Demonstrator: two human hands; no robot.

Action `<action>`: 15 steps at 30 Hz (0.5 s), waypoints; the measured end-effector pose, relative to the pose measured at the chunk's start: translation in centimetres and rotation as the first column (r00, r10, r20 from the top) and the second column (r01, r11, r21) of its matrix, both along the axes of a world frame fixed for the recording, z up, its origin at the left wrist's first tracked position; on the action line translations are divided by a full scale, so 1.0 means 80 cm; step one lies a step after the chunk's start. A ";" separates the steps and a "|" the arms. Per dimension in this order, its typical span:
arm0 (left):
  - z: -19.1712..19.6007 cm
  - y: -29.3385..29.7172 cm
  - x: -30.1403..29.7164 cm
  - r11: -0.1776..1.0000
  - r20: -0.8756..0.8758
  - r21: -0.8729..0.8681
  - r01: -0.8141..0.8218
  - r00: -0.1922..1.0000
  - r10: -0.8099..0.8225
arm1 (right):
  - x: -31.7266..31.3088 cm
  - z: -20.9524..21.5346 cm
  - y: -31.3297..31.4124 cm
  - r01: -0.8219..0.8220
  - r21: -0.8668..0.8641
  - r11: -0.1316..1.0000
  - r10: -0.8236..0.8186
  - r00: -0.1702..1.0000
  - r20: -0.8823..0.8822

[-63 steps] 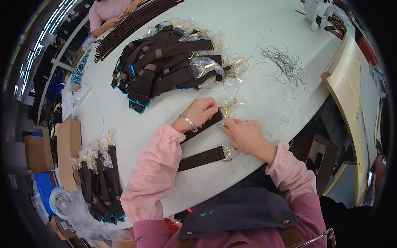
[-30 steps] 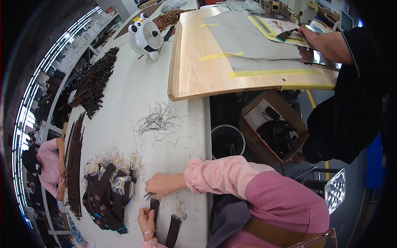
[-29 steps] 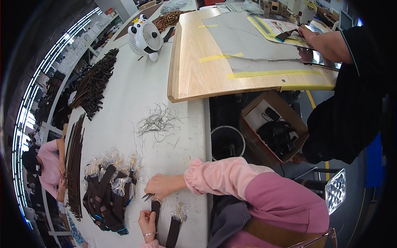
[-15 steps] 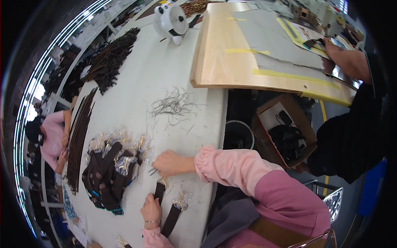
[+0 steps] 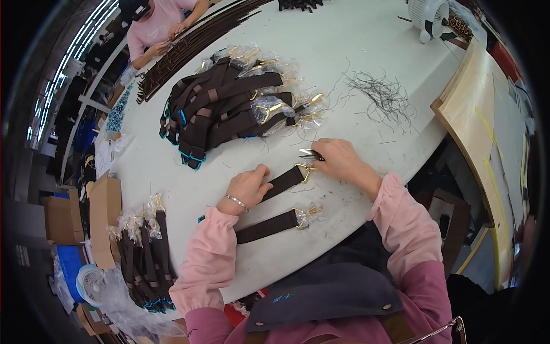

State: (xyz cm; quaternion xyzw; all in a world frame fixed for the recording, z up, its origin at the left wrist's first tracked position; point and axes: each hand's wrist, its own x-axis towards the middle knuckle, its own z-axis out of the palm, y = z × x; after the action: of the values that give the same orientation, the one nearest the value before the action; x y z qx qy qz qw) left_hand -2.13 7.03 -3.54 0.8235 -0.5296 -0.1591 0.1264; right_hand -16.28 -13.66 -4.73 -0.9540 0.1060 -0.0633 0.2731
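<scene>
1. The dark brown strap lies slantwise toward the near edge of the tabletop, its gold clasp pointing right; a second strap lies beside it, closer to that edge.
2. The left hand covers the first strap's middle, probably to steady it: palm down, fingers bent, thumb on the fabric (whether its grip pinches or merely presses, I cannot tell).
3. The right hand's grip is clamped on small snips, their blades parted just beyond the clasp; the forearm angles in from the near edge, knuckles up, perhaps leaving the clasp end unblocked.
4. Farther out, a heap of straps sits toward the far edge, with loose threads to its right, apparently kept apart from it.
</scene>
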 end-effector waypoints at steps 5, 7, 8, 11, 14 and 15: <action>0.006 -0.041 -0.025 0.984 0.106 -0.107 0.139 0.986 -0.128 | -0.008 -0.006 -0.001 -0.008 0.001 1.000 0.008 0.997 0.071; -0.006 -0.046 -0.024 0.977 0.170 -0.083 0.197 0.969 -0.181 | -0.007 -0.007 -0.001 -0.017 0.015 1.000 0.015 0.996 0.093; -0.016 -0.046 -0.020 0.969 0.193 -0.104 0.226 0.960 -0.203 | -0.005 -0.009 -0.001 -0.024 0.025 0.999 0.021 0.994 0.106; -0.029 -0.042 -0.022 0.937 0.243 -0.199 0.286 0.941 -0.235 | -0.006 -0.014 -0.002 -0.032 0.009 0.999 0.031 0.992 0.124; -0.038 -0.041 -0.024 0.935 0.252 -0.231 0.270 0.944 -0.211 | -0.007 -0.016 -0.002 -0.030 -0.137 0.990 0.048 0.991 0.124; -0.041 -0.040 -0.024 0.940 0.250 -0.226 0.254 0.948 -0.196 | -0.007 -0.016 0.000 -0.030 -0.201 0.979 0.056 0.991 0.123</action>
State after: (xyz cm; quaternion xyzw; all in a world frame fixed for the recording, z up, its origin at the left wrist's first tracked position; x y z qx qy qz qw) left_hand -4.01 3.84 -6.83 0.7466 -0.6476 -0.0095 0.1520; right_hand -16.84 -13.68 -6.02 -0.9726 0.0608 -0.1288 0.1840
